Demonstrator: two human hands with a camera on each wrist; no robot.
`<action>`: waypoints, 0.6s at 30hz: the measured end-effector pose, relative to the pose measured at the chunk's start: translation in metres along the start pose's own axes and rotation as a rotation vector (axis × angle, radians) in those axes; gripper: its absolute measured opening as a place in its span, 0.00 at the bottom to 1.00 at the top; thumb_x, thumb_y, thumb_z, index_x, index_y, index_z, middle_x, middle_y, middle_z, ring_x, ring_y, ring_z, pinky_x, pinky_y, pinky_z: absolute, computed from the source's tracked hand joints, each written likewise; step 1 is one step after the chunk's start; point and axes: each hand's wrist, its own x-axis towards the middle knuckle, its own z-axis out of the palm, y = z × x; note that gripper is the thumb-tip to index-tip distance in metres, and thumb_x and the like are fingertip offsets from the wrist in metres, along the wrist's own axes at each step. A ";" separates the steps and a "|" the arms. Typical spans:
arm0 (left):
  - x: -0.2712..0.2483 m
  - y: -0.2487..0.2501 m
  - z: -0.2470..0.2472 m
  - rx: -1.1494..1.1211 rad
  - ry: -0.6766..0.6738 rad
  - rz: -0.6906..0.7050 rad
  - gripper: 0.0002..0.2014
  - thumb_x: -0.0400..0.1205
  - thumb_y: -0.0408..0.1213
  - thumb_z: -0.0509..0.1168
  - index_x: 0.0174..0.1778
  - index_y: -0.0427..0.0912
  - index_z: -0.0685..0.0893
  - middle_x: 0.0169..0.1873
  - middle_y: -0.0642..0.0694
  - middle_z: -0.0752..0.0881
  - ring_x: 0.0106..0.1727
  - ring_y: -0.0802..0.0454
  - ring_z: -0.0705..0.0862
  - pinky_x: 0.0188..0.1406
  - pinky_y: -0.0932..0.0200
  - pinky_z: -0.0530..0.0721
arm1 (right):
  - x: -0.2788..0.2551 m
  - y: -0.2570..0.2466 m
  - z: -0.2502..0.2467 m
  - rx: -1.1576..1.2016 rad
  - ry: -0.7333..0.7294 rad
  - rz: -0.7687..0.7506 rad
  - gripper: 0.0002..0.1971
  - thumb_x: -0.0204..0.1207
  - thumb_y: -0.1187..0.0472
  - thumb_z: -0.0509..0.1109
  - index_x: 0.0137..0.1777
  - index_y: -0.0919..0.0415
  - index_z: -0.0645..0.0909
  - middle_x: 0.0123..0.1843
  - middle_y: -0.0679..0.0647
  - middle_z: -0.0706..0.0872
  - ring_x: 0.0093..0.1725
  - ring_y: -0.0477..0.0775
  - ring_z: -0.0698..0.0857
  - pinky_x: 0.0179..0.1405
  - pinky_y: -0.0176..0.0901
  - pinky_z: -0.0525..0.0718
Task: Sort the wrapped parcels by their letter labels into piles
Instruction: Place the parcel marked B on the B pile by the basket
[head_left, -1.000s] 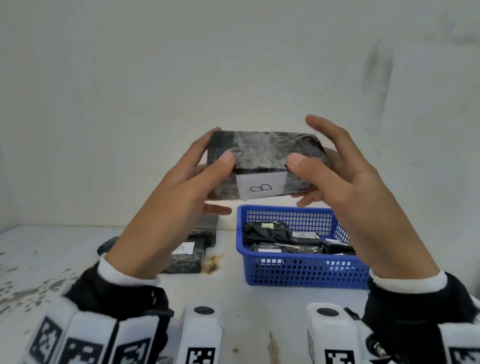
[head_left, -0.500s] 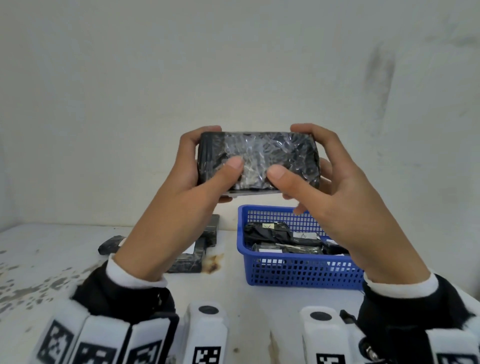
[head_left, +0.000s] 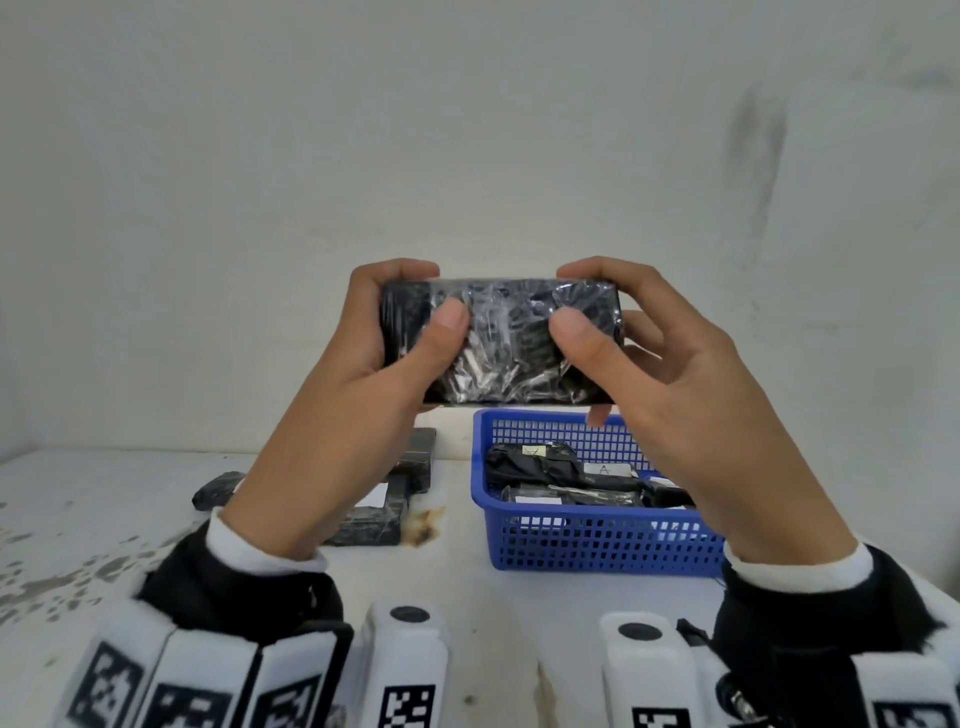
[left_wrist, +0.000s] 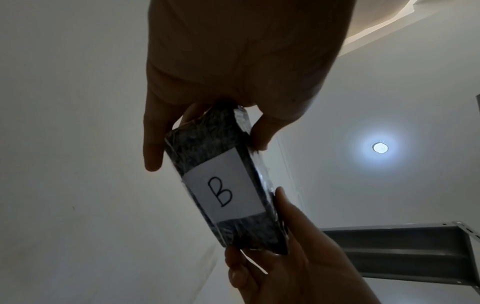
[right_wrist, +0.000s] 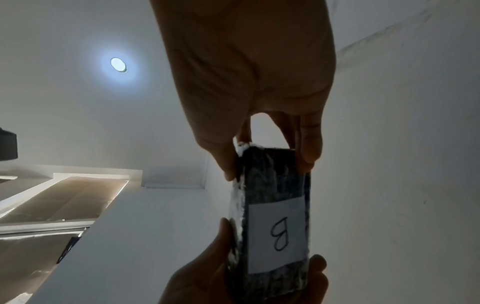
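Parcel (head_left: 501, 348) with the B label (left_wrist: 224, 192) is sitting mid-frame above the blue basket (head_left: 597, 540), left hand (head_left: 358, 410) and right hand (head_left: 675, 395) both gripping its ends, fingers curling round it

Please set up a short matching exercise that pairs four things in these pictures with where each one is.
Things:
1. parcel labelled B
2. blue basket
3. parcel pile
4. ceiling lamp

Places:
a. on the table, left of the basket
b. overhead
c. held up between left hand and right hand
d. on the table, holding parcels

Pairs: 1-c, 2-d, 3-a, 4-b
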 end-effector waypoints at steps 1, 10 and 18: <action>0.000 0.000 -0.001 0.005 0.003 -0.004 0.16 0.78 0.60 0.65 0.60 0.63 0.75 0.49 0.48 0.89 0.50 0.47 0.90 0.62 0.41 0.84 | 0.000 0.000 0.000 0.006 0.006 -0.002 0.18 0.69 0.37 0.70 0.58 0.34 0.83 0.48 0.41 0.90 0.44 0.77 0.82 0.43 0.66 0.88; 0.001 -0.001 0.001 0.072 -0.001 -0.017 0.25 0.75 0.71 0.57 0.68 0.73 0.67 0.44 0.72 0.86 0.53 0.63 0.87 0.63 0.50 0.81 | -0.002 -0.004 -0.003 0.007 0.030 -0.001 0.12 0.72 0.40 0.71 0.54 0.38 0.84 0.54 0.37 0.89 0.50 0.75 0.83 0.45 0.58 0.88; 0.003 -0.006 -0.004 -0.018 -0.058 -0.051 0.39 0.61 0.63 0.70 0.71 0.65 0.73 0.62 0.52 0.87 0.62 0.51 0.87 0.71 0.42 0.76 | 0.004 0.005 -0.004 0.007 -0.002 0.030 0.36 0.67 0.31 0.76 0.76 0.33 0.75 0.68 0.41 0.87 0.58 0.42 0.89 0.69 0.44 0.82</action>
